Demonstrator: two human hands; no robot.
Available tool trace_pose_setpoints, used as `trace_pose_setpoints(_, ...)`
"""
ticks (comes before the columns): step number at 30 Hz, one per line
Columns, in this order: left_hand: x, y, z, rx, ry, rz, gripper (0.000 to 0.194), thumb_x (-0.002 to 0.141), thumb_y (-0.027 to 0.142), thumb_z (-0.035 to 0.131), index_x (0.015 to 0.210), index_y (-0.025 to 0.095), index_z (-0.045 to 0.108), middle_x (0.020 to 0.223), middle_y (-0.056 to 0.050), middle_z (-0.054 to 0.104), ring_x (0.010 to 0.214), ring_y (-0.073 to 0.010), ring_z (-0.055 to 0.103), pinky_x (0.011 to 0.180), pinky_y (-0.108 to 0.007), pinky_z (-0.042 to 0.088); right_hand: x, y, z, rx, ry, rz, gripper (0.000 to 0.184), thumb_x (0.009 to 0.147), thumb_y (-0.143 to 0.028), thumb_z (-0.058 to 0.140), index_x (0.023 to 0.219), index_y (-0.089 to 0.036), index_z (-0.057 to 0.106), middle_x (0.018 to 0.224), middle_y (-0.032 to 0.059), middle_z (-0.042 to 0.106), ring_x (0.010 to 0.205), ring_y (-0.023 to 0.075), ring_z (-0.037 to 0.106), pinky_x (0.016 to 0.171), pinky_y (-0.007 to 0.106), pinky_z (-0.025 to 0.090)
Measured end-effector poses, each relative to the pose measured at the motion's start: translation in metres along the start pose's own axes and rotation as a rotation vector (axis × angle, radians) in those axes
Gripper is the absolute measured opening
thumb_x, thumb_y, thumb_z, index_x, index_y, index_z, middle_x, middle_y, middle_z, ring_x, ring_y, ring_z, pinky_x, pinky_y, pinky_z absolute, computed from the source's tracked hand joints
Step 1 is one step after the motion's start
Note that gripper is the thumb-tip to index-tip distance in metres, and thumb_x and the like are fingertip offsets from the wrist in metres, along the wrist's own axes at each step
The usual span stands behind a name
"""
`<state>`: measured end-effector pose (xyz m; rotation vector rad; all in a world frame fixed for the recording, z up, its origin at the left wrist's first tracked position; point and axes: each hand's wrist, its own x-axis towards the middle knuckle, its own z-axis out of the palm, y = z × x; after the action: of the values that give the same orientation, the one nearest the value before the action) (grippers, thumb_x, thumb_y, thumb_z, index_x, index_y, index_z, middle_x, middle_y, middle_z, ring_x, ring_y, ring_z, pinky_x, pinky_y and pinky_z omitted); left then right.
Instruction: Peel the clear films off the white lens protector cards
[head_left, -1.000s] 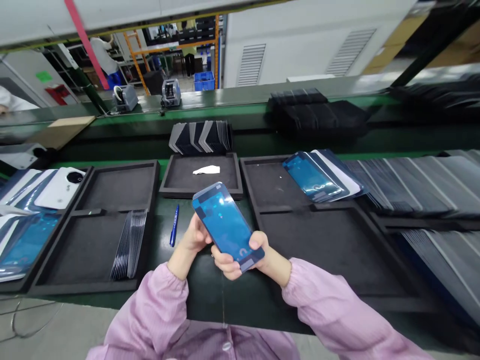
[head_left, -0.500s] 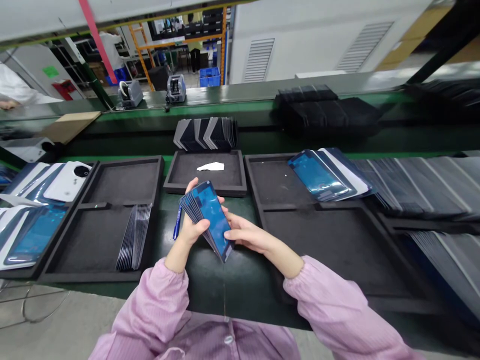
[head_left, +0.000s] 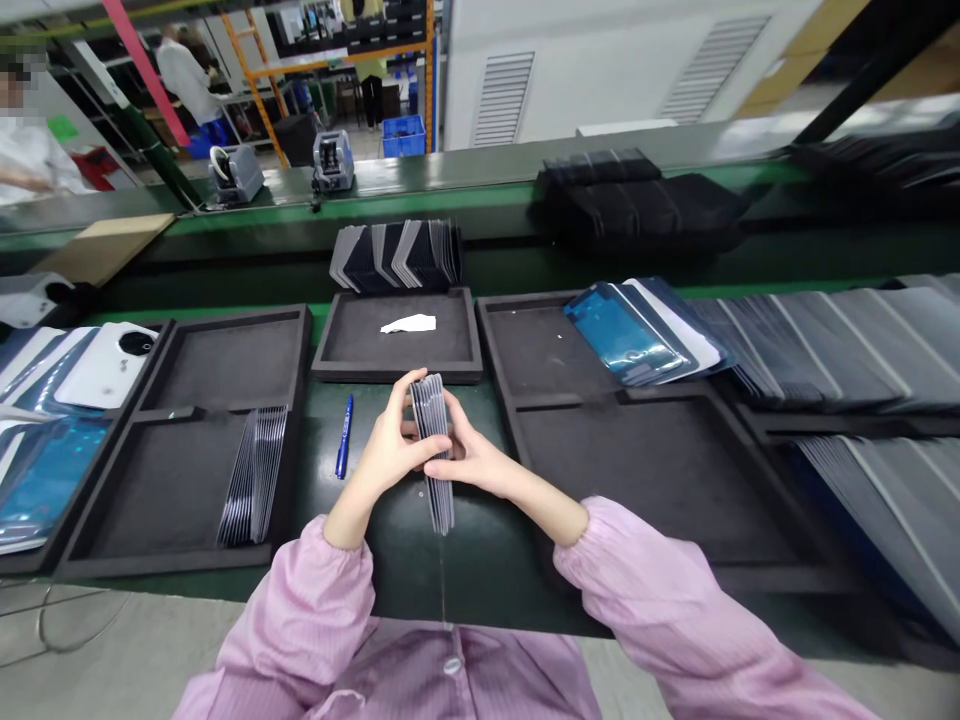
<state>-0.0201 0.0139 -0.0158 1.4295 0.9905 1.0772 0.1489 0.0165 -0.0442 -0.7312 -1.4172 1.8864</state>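
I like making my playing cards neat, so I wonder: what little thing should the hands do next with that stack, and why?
Maybe squeeze the left hand and right hand gently together, I'd guess. They hold the thin panels between them, edges up, and those edges look slightly fanned, not quite even.

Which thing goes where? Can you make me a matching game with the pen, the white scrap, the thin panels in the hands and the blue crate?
Things:
1. pen
2. white scrap
3. thin panels
4. blue crate

Places:
A. held between left hand and right hand
B. lying on the green tabletop
C. in the background, beyond the workbench
D. inside the small tray

Pairs: 1-B, 2-D, 3-A, 4-C
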Motion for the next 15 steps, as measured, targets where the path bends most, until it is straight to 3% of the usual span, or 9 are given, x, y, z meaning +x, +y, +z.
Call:
trace_pose_setpoints(5, 0.001, -0.001, -0.005, -0.054, -0.029, 0.016, 0.103, 0.066, 0.057, 0.085, 0.152, 0.033, 0.034, 0.136, -0.012, 0.056, 0.109, -0.0322, 0.066, 0.081, -0.044, 0.062, -0.004, -0.005, -0.001, -0.021, 0.012, -0.014, 0.125, 0.070, -0.049, 0.086, 0.158, -0.031, -0.002, 0.126, 0.0116, 0.055, 0.091, 0.0190, 0.067, 0.088, 0.042, 0.059)
trace_pose_setpoints(15, 0.000, 0.002, -0.005, -0.110, -0.051, 0.020, 0.095, 0.071, 0.050, 0.084, 0.152, 0.034, 0.036, 0.143, -0.011, 0.052, 0.124, -0.0341, 0.059, 0.093, -0.046, 0.059, -0.006, -0.010, 0.002, -0.045, 0.040, 0.005, 0.127, 0.067, -0.048, 0.088, 0.158, -0.036, 0.000, 0.129, 0.0116, 0.049, 0.089, 0.0187, 0.066, 0.090, 0.045, 0.058)
